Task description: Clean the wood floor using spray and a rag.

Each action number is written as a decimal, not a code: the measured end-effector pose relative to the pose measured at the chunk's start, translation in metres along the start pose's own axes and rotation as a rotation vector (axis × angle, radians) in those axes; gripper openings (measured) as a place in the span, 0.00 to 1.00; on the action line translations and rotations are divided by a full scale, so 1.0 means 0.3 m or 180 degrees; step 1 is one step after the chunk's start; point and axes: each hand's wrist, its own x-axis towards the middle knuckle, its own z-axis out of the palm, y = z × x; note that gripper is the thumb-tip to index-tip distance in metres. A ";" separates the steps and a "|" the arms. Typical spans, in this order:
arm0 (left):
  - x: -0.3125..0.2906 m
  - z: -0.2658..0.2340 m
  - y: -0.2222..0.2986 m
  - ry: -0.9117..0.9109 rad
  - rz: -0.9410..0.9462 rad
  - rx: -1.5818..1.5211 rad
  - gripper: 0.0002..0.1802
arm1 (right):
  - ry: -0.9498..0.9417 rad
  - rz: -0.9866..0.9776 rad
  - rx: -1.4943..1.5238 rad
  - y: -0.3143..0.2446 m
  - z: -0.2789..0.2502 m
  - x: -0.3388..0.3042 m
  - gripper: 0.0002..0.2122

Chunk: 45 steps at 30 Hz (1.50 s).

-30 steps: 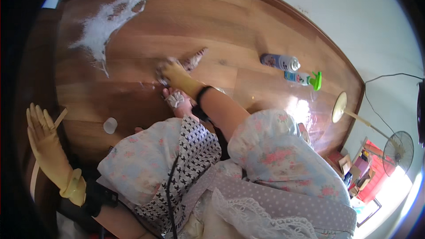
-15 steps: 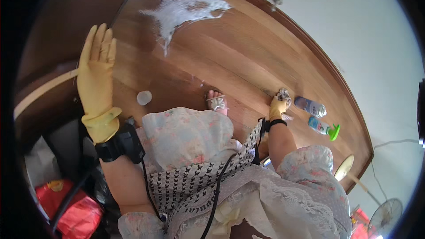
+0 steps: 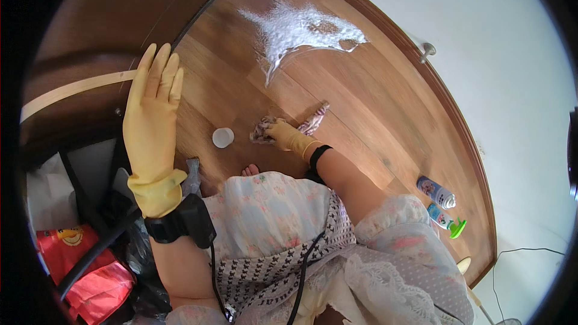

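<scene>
My left hand (image 3: 150,114), in a yellow rubber glove, is raised with its fingers stretched out. It holds nothing and is up against the dark brown wooden panel (image 3: 102,30), though I cannot tell whether it presses on it. My right hand (image 3: 286,134), gloved the same way, is down at the wood-look floor (image 3: 241,84), its fingers closed on a crumpled patterned cloth (image 3: 262,131). A striped tail of the cloth trails to the right of the hand. Just left of the cloth is a small white cap (image 3: 223,138). Farther off, white foam (image 3: 295,27) is spread over the floor.
A spray can (image 3: 436,191) and a spray bottle with a green trigger (image 3: 447,221) lie at the right. Beyond the brown skirting is a white wall (image 3: 481,54) with a metal door stop (image 3: 427,52). Red bags (image 3: 90,277) and dark bags crowd the lower left.
My right hand has swept left across the floor with the cloth, from near the spray bottles to beside the white cap. My left hand stays raised and open. The view has shifted somewhat.
</scene>
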 end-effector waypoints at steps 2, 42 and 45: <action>-0.002 -0.005 0.019 0.0239 -0.0017 -0.0177 0.24 | -0.0254 -0.0054 -0.0410 0.008 -0.027 -0.004 0.09; -0.032 -0.067 0.045 0.0231 0.0413 0.0037 0.23 | 0.1360 0.2341 -0.0514 0.337 -0.244 -0.298 0.15; -0.015 -0.065 0.039 0.0336 0.0399 -0.0087 0.23 | 0.1553 0.3786 -0.0205 0.403 -0.346 -0.503 0.22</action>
